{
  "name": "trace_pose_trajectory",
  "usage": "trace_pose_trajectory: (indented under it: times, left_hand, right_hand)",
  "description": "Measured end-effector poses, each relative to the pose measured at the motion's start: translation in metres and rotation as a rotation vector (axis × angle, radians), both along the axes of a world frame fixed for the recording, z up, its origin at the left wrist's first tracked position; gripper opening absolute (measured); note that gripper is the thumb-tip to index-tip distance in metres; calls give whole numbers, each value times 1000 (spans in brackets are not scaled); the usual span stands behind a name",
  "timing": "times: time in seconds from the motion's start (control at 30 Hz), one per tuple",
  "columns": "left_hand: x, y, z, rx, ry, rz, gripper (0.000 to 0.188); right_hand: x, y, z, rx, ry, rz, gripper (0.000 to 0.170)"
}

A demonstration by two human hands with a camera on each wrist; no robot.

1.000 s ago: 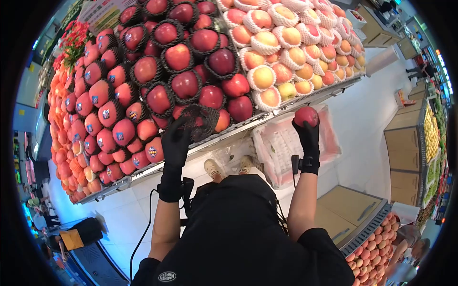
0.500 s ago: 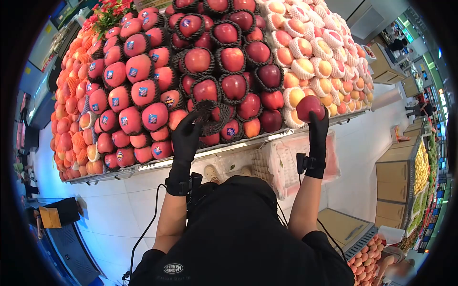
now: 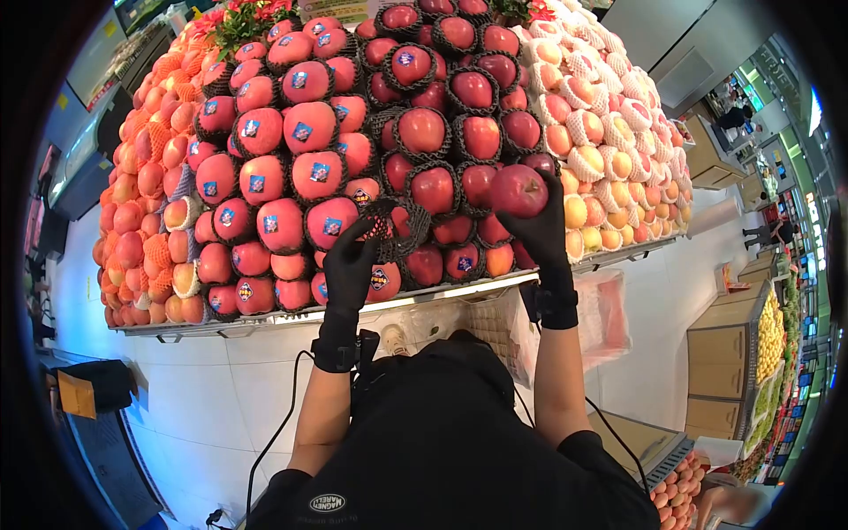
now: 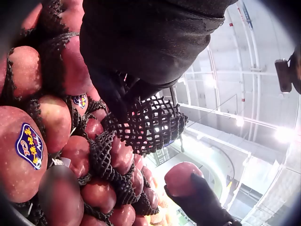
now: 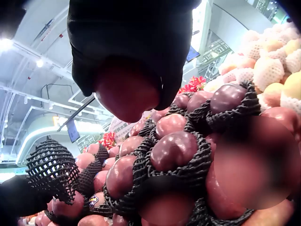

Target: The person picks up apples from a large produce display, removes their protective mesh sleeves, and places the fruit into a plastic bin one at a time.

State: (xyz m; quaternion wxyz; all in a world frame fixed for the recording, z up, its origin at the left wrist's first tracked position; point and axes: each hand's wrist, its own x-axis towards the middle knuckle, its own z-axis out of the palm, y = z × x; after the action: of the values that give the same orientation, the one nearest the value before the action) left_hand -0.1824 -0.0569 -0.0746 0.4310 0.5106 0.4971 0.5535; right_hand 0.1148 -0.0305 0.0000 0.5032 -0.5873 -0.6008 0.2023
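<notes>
My gloved left hand [image 3: 352, 269] pinches a black foam fruit net [image 3: 406, 231] between thumb and fingers, over the front of the apple display. In the left wrist view the net [image 4: 149, 126] is see-through and holds no fruit; its mesh is spread wide. My gloved right hand [image 3: 541, 237] grips a bare red apple [image 3: 518, 191], stem end showing in the head view, above the front rows of dark red apples. The right wrist view has this apple [image 5: 127, 96] under the palm in shadow, with the net [image 5: 51, 165] farther left.
Red apples with blue stickers [image 3: 301, 132] fill the rows to the left, many in black nets. Fruit in white foam nets [image 3: 616, 130] is piled at the right. A metal rail [image 3: 459, 289] edges the display; a pink-lined crate [image 3: 605, 322] stands below it.
My right hand has brought the apple up from over the crate and leftward above the display, nearer the left hand. The left hand still holds the net, and the head view has shifted.
</notes>
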Motion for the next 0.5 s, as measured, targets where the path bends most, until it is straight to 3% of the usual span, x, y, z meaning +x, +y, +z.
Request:
trace_pose_trajectory:
  times: [0.13,0.17,0.27,0.5]
  left_hand:
    - [-6,-2,11,-3,-48,31,31]
    - [-7,-3,12,6,-60,40,31]
    - [-12,2,-8,-17,-52,71,30]
    - [-12,1,1,-31,-56,85,29]
  right_hand:
    - [-21,22,5,135,-106,120,96]
    - [-25,26,3,119,-29,160,95]
    - [-36,34,9,167,-126,121,92]
    - [-54,41,27,182,-99,207,87]
